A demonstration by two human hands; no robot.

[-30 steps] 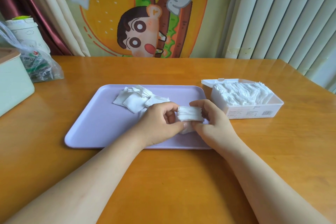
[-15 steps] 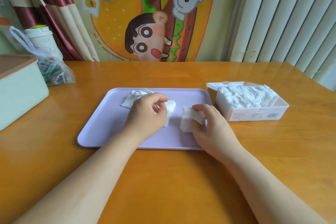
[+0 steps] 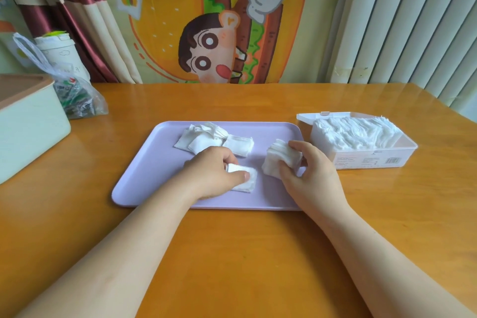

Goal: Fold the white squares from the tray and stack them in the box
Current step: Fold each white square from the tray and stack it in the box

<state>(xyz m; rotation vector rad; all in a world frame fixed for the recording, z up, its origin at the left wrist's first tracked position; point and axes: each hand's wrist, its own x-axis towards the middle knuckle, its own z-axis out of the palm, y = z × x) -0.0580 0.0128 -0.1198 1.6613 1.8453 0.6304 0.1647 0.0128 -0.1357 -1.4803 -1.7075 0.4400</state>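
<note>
Holding a small stack of folded squares between thumb and curled fingers, the right hand sits over the right end of the lavender tray, with the stack lifted slightly and tilted. The left hand is lower and nearer the tray's middle. Its thumb lies on top of a single square and its fingers curl over the far edge, pinching the piece against the tray floor.

That single square lies just left of the stack, apart from it but close. Joining the two looks like a short sideways move for either hand.

The open box stands on the desk just past the tray's right edge, to the right of the right hand and a little farther away. Its long axis runs left to right, and it already looks nearly full of white squares. The right hand is clearly the nearer one to it, so the drop-off probably falls to that hand.

A loose pile of unfolded squares waits at the far side of the tray, just beyond the left hand, so the task is not finished.
</note>
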